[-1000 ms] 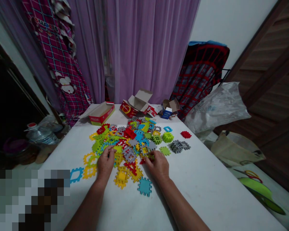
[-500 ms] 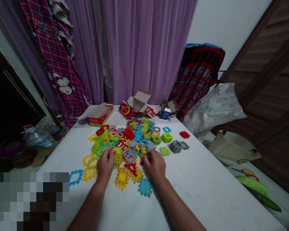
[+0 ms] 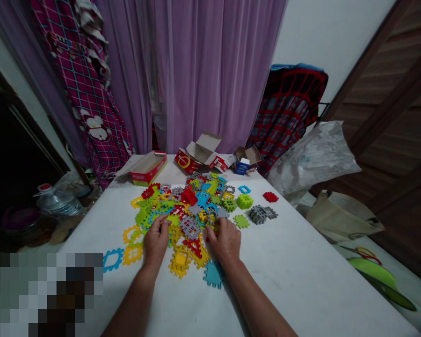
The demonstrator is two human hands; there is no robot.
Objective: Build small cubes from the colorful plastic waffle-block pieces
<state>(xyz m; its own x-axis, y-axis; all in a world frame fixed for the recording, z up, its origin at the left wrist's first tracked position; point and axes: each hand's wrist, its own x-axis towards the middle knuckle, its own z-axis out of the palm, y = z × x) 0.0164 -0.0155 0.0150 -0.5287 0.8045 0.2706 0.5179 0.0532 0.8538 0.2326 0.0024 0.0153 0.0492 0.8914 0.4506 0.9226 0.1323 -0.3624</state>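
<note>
A heap of flat, toothed plastic tiles [image 3: 182, 206] in yellow, green, blue, red and grey lies on the white table [image 3: 294, 271]. My left hand [image 3: 156, 242] rests knuckles up at the heap's near edge, fingers curled onto a green tile. My right hand [image 3: 226, 240] lies beside it, fingertips curled down among the tiles; what they grip is hidden. A grey window-like tile [image 3: 190, 226] lies between the hands. A blue tile [image 3: 213, 274] lies partly under my right wrist.
Open cardboard boxes [image 3: 199, 154] and a red tray-like box [image 3: 148, 168] stand at the table's far edge. Built cubes, green [image 3: 244, 201] and grey [image 3: 258, 214], sit right of the heap. Purple curtains hang behind; bags lie on the floor to the right.
Both hands have stayed at the heap's near edge, the right one drawing slightly nearer over the blue tile. The view has shifted a little.
</note>
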